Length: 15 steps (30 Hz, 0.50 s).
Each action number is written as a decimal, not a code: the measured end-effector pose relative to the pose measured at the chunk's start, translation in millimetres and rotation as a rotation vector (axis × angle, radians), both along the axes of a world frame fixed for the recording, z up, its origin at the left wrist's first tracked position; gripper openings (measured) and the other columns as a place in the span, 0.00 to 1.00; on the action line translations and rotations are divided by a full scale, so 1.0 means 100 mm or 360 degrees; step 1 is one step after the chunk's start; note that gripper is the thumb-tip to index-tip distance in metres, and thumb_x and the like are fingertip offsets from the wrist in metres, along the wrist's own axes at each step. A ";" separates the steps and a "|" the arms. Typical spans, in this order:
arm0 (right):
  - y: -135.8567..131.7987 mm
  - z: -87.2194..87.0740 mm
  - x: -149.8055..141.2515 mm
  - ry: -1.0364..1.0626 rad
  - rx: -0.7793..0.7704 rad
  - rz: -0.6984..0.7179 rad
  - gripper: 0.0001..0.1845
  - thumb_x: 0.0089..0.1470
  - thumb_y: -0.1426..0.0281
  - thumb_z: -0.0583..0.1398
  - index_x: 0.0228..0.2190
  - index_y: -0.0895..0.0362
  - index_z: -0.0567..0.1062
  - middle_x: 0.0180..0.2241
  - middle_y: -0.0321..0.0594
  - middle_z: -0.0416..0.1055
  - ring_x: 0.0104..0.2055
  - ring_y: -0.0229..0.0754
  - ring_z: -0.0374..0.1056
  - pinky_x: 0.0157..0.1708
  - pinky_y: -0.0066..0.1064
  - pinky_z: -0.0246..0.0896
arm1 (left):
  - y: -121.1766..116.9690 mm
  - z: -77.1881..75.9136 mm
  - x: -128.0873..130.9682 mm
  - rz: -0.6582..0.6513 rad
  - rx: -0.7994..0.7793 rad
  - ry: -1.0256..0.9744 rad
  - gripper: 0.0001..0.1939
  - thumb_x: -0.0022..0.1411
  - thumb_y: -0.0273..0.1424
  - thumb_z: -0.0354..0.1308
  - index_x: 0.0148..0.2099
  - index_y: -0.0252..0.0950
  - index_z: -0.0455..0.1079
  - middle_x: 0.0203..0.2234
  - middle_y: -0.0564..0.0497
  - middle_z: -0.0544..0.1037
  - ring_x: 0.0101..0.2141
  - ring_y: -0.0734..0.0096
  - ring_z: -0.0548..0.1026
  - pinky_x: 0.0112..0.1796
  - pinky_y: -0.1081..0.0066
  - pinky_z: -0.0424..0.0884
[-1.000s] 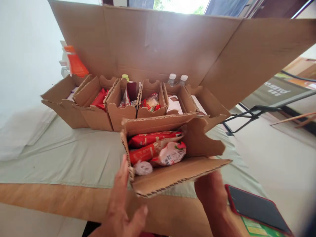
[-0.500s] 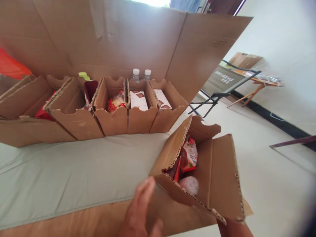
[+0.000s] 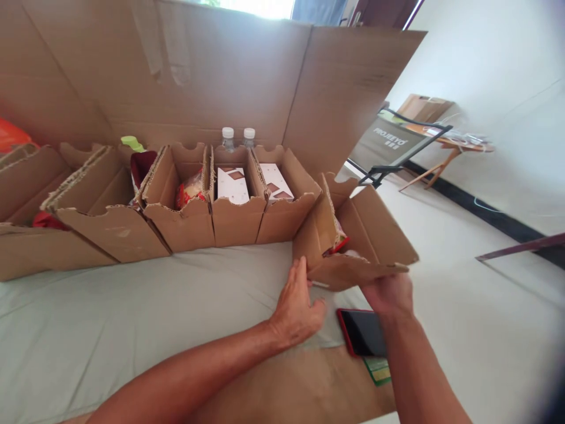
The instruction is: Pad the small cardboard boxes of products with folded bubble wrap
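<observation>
A small open cardboard box (image 3: 366,229) with red snack packets (image 3: 338,238) inside sits at the right end of a row of similar boxes (image 3: 189,203) on a pale green cloth (image 3: 132,318). My left hand (image 3: 298,306) rests flat against the box's left front side, fingers stretched out. My right hand (image 3: 388,291) grips the box from under its front flap, fingers hidden beneath the cardboard.
A large cardboard sheet (image 3: 212,76) stands behind the row. Two water bottles (image 3: 238,136) poke up behind the boxes. A dark phone in a red case (image 3: 364,333) lies by my right wrist on the wooden table edge (image 3: 309,388). A folding chair (image 3: 397,147) stands off to the right.
The box has moved away from me and down, from held near the table edge to the right end of the row. Both arms have stretched forward with it.
</observation>
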State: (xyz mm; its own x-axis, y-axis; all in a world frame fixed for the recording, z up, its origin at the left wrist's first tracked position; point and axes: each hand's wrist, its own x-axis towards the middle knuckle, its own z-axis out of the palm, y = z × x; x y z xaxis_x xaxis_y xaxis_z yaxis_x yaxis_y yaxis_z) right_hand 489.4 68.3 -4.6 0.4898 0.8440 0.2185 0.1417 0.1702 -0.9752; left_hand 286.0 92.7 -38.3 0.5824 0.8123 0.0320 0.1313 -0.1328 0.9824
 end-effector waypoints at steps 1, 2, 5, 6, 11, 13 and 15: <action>0.02 0.03 0.03 0.0088 0.0017 0.0043 0.32 0.65 0.41 0.46 0.54 0.43 0.75 0.61 0.39 0.69 0.66 0.55 0.62 0.60 0.54 0.64 | 0.05 -0.01 0.07 -0.0002 0.0009 -0.0006 0.51 0.55 0.24 0.58 0.76 0.33 0.38 0.71 0.31 0.53 0.60 0.45 0.71 0.59 0.49 0.72; 0.02 0.05 0.05 0.0143 0.0016 0.0093 0.34 0.63 0.38 0.46 0.54 0.43 0.75 0.62 0.38 0.69 0.67 0.57 0.60 0.61 0.55 0.63 | 0.08 -0.03 0.11 -0.0007 0.0023 -0.0012 0.51 0.54 0.23 0.58 0.76 0.34 0.38 0.72 0.32 0.53 0.63 0.44 0.68 0.60 0.47 0.70; -0.01 -0.03 0.10 0.0047 -0.0104 0.0186 0.37 0.52 0.38 0.62 0.57 0.44 0.73 0.64 0.40 0.67 0.68 0.59 0.58 0.64 0.55 0.59 | 0.11 -0.11 0.02 -0.0025 0.0093 -0.0005 0.49 0.53 0.22 0.58 0.74 0.33 0.45 0.72 0.33 0.53 0.69 0.44 0.58 0.66 0.46 0.61; 0.00 -0.09 0.13 -0.0029 -0.0174 0.0196 0.38 0.49 0.43 0.68 0.57 0.45 0.73 0.63 0.41 0.68 0.67 0.60 0.60 0.64 0.55 0.58 | 0.10 -0.13 -0.05 -0.0034 0.0130 0.0005 0.46 0.53 0.22 0.58 0.73 0.33 0.49 0.72 0.34 0.53 0.70 0.45 0.57 0.67 0.47 0.59; 0.34 -0.24 0.37 -0.0082 -0.0367 0.0284 0.36 0.42 0.51 0.75 0.50 0.52 0.77 0.54 0.46 0.76 0.59 0.60 0.69 0.63 0.55 0.59 | 0.00 -0.23 -0.49 -0.0120 0.0517 0.0190 0.27 0.56 0.22 0.56 0.59 0.36 0.71 0.65 0.36 0.67 0.64 0.48 0.67 0.64 0.45 0.64; 0.54 -0.21 0.47 -0.0040 -0.0341 0.0315 0.38 0.39 0.49 0.75 0.50 0.52 0.77 0.54 0.46 0.77 0.58 0.60 0.69 0.63 0.55 0.59 | -0.04 -0.27 -0.61 -0.0137 0.0577 0.0213 0.22 0.56 0.21 0.55 0.53 0.35 0.75 0.62 0.36 0.71 0.61 0.48 0.70 0.60 0.45 0.68; 0.74 -0.16 0.52 -0.0018 -0.0311 0.0364 0.41 0.36 0.48 0.76 0.50 0.52 0.76 0.54 0.46 0.77 0.58 0.59 0.69 0.63 0.54 0.59 | -0.09 -0.29 -0.68 -0.0109 0.0586 0.0205 0.20 0.57 0.20 0.55 0.51 0.34 0.76 0.60 0.35 0.73 0.59 0.49 0.72 0.58 0.46 0.70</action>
